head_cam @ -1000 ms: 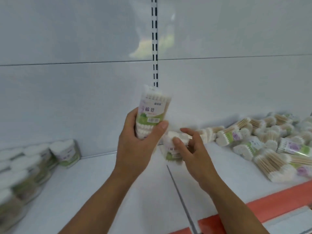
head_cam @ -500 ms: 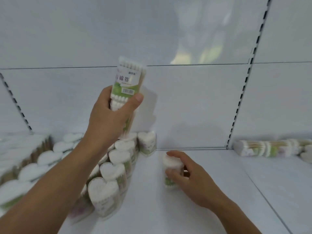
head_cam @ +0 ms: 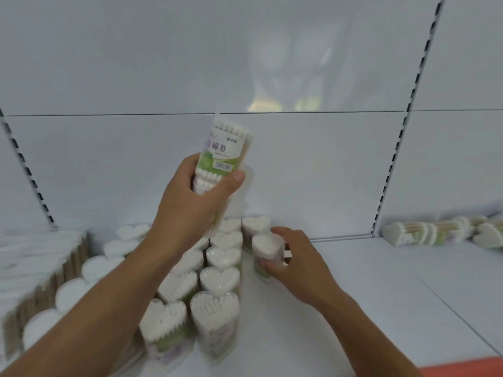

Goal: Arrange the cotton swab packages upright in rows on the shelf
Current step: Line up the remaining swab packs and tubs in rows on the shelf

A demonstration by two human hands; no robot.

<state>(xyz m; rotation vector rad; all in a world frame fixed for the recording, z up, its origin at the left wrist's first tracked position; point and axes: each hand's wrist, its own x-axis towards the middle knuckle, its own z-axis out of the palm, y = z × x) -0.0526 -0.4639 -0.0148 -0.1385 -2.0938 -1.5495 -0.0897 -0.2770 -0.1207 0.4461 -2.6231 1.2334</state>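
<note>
My left hand [head_cam: 187, 213] held one pack [head_cam: 224, 152] up in the air, above the rows [head_cam: 220, 278]. My fingers and thumb were curled tight round its lower end, and the pack leaned a little to the right. My right hand [head_cam: 299, 265] was down low on the shelf [head_cam: 367, 295]. Its fingers were curled round a second pack [head_cam: 265, 250], which stood upright on the shelf, just to the right of the rows. So I had two packs, one in each hand. A third pack [head_cam: 255, 224] stood just behind the second one, by the back wall [head_cam: 313, 172]. The rows were upright packs with white heart tops, set close side by side. I saw more than ten of them, but my left arm hid some, so I could not count them all. Far to the right, a pile [head_cam: 435, 232] of packs lay on its side, too blurry to count.
</note>
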